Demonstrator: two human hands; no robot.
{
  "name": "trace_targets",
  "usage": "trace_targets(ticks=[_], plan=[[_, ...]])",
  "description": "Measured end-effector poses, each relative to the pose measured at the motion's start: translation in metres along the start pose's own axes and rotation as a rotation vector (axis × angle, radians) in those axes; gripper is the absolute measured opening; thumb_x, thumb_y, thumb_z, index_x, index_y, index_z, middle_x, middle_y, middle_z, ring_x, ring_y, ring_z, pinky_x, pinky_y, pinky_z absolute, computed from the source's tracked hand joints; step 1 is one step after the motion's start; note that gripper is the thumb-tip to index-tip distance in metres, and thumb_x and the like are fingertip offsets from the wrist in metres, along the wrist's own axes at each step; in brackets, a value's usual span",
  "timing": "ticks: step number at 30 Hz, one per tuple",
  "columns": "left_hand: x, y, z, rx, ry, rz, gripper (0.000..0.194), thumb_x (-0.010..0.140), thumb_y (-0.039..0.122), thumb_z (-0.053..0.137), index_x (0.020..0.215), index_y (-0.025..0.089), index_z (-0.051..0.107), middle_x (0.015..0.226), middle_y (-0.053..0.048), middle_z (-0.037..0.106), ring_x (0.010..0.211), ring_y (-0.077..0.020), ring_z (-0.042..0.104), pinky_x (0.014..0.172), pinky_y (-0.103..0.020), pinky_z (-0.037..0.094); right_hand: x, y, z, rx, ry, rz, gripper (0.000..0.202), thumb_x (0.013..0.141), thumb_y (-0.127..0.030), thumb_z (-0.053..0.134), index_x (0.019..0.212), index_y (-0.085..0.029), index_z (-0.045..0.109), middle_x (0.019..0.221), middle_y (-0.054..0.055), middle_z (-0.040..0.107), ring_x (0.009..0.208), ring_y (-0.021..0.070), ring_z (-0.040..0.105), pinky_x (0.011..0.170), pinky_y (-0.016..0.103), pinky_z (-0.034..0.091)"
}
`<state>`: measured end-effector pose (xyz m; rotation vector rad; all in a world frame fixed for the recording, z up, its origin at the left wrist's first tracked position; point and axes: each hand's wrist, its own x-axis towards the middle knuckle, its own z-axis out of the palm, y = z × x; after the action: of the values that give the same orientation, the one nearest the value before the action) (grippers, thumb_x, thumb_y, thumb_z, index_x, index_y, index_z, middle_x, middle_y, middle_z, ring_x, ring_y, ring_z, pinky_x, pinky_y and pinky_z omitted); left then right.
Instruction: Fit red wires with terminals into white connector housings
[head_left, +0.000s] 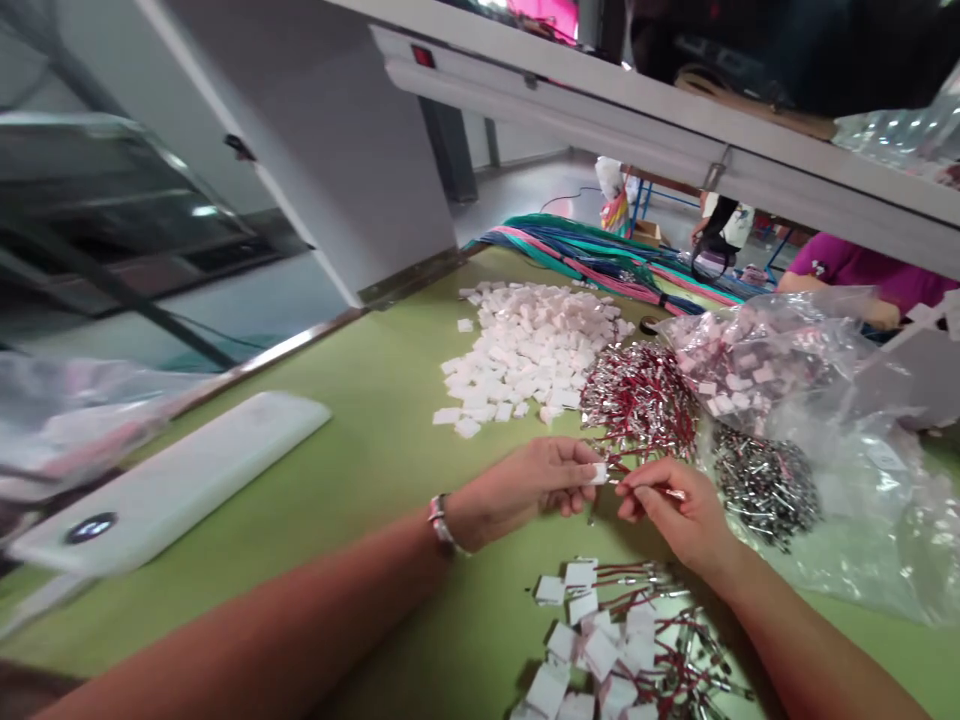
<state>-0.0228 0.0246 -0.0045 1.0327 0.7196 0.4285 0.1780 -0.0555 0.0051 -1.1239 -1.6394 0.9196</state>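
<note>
My left hand (529, 485) pinches a small white plastic connector housing (599, 473) between thumb and fingers. Close to its right, my right hand (682, 510) is closed in a pinch on a thin wire lead, whose tip (615, 482) points toward the housing; whether it enters the housing I cannot tell. Behind both hands lies a heap of short red wire leads with metal ends (641, 395). A pile of loose white housings (532, 340) spreads to the left of it. Nearer to me are white housings with red wires attached (600, 650).
A clear bag of housings with wires (739, 365) and a heap of dark metal-ended leads (769, 485) on clear plastic lie right. A long white device (172, 480) sits left. Cable bundles (592, 260) cross the back. Beyond is a person in a purple top (874, 270); a shelf (600, 115) hangs overhead.
</note>
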Motion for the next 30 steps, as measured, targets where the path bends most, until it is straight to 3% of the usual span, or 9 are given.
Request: trace_targets(ticks=[4, 8, 14, 17, 22, 30], plan=[[-0.001, 0.001, -0.002, 0.080, -0.052, -0.017, 0.033, 0.071, 0.043, 0.077, 0.087, 0.016, 0.065, 0.062, 0.002, 0.064, 0.050, -0.0069, 0.051, 0.047, -0.020, 0.033, 0.004, -0.007, -0.007, 0.059, -0.197, 0.066, 0.014, 0.088, -0.023, 0.053, 0.085, -0.022, 0.066, 0.070, -0.001, 0.070, 0.061, 0.0108, 0.066, 0.061, 0.027, 0.055], [-0.001, -0.003, -0.001, 0.196, -0.116, -0.019, 0.035, 0.071, 0.045, 0.076, 0.089, 0.017, 0.065, 0.062, 0.001, 0.064, 0.052, -0.0098, 0.054, 0.049, -0.021, 0.037, 0.005, -0.004, -0.006, 0.039, -0.217, 0.098, 0.013, 0.087, -0.024, 0.054, 0.083, -0.022, 0.067, 0.066, -0.002, 0.070, 0.059, 0.0111, 0.066, 0.061, 0.027, 0.054], [0.003, -0.008, 0.002, 0.219, 0.036, 0.038, 0.034, 0.070, 0.046, 0.074, 0.083, 0.017, 0.062, 0.064, 0.001, 0.064, 0.051, -0.0087, 0.052, 0.047, -0.020, 0.035, 0.003, 0.014, 0.006, -0.463, 0.010, -0.184, 0.019, 0.089, -0.026, 0.054, 0.085, -0.020, 0.072, 0.076, 0.003, 0.072, 0.068, 0.0136, 0.064, 0.066, 0.028, 0.052], [0.005, -0.010, 0.001, 0.217, 0.084, 0.083, 0.036, 0.070, 0.047, 0.074, 0.084, 0.017, 0.062, 0.061, 0.001, 0.064, 0.051, -0.0091, 0.052, 0.048, -0.021, 0.036, 0.002, 0.010, 0.006, -0.712, -0.019, -0.213, 0.023, 0.093, -0.026, 0.049, 0.091, -0.020, 0.072, 0.084, 0.006, 0.072, 0.073, 0.0153, 0.063, 0.066, 0.029, 0.050], [0.007, -0.013, 0.002, 0.275, 0.142, 0.118, 0.039, 0.068, 0.050, 0.074, 0.087, 0.018, 0.061, 0.058, 0.002, 0.063, 0.051, -0.0117, 0.054, 0.050, -0.023, 0.039, 0.004, -0.003, 0.011, -1.100, -0.137, -0.183, 0.026, 0.092, -0.014, 0.046, 0.078, -0.019, 0.067, 0.071, 0.006, 0.066, 0.069, 0.0188, 0.058, 0.060, 0.031, 0.043], [0.006, -0.014, 0.007, 0.353, 0.138, 0.135, 0.032, 0.070, 0.047, 0.070, 0.082, 0.019, 0.061, 0.055, 0.002, 0.060, 0.053, -0.0127, 0.055, 0.051, -0.024, 0.041, 0.005, 0.001, 0.020, -1.003, -0.187, -0.030, 0.019, 0.092, -0.019, 0.046, 0.089, -0.017, 0.064, 0.084, 0.008, 0.069, 0.074, 0.0188, 0.060, 0.060, 0.031, 0.042]])
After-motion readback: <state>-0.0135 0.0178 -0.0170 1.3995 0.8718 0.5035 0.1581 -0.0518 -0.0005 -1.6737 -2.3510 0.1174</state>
